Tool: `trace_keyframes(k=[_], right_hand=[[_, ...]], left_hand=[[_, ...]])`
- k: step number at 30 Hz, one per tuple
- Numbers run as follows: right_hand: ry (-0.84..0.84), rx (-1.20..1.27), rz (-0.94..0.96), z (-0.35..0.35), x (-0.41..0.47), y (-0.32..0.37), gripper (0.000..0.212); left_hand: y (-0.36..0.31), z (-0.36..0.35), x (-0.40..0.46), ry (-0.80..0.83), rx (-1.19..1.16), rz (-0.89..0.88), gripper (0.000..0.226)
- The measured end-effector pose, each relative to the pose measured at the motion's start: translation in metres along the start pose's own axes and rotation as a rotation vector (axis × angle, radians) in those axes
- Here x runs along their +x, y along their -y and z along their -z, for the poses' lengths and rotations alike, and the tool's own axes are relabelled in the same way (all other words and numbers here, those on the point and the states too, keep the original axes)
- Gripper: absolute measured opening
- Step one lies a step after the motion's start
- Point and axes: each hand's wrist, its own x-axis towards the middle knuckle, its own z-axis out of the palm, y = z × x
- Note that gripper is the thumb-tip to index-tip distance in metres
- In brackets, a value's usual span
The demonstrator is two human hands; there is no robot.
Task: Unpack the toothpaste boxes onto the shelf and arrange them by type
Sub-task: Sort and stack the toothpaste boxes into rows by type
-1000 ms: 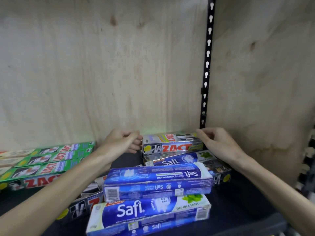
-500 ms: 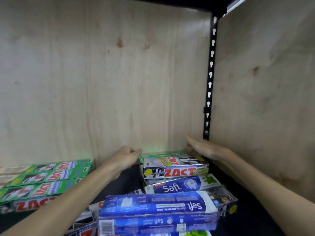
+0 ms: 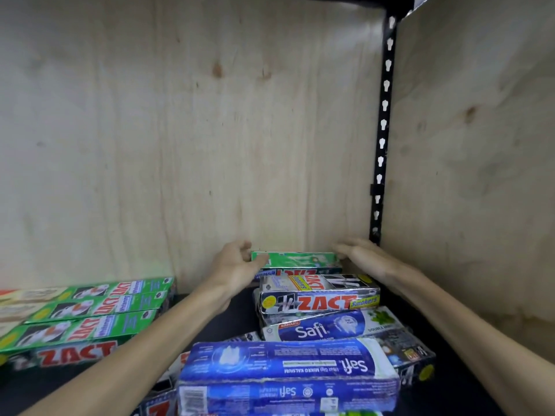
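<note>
Both hands at the back: left hand (image 3: 237,262) fingers curled on the green box (image 3: 295,259) end; right hand (image 3: 360,255) fingers straight, together, against its far end

You're at a shop shelf: a slotted black upright (image 3: 382,142), plywood backing (image 3: 192,130), stacked retail toothpaste boxes (image 3: 87,313).

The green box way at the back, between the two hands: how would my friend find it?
Look where the wooden back wall meets the black slotted post. At the foot of that corner lies the green box, with the left hand and right hand at its ends. It is behind the silver ZACT Smokers box.
</note>
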Motion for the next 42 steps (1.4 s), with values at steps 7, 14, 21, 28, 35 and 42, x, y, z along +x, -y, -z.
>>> trace_keyframes(k=[7, 14, 21, 28, 35, 42], right_hand=[[-0.141, -0.038, 0.206, -0.015, -0.024, 0.006, 0.021], [-0.305, -0.001, 0.281, -0.006, -0.046, 0.033, 0.055], [-0.276, 0.034, 0.325, -0.009, -0.089, 0.070, 0.063], [-0.171, 0.023, 0.405, -0.059, -0.160, 0.138, 0.059], [-0.075, -0.222, 0.604, -0.150, -0.232, 0.192, 0.056], [0.103, -0.348, 0.587, -0.233, -0.252, 0.184, 0.068]], left_hand=[[-0.009, 0.006, -0.019, -0.046, -0.061, -0.114, 0.041], [-0.024, 0.030, -0.036, -0.170, 0.014, -0.256, 0.056], [-0.031, 0.086, -0.080, -0.234, 0.043, -0.304, 0.046], [-0.019, 0.192, -0.150, -0.281, 0.153, -0.324, 0.047], [0.029, 0.303, -0.240, -0.294, 0.235, -0.310, 0.030], [0.092, 0.357, -0.288, -0.209, 0.404, -0.047, 0.042]])
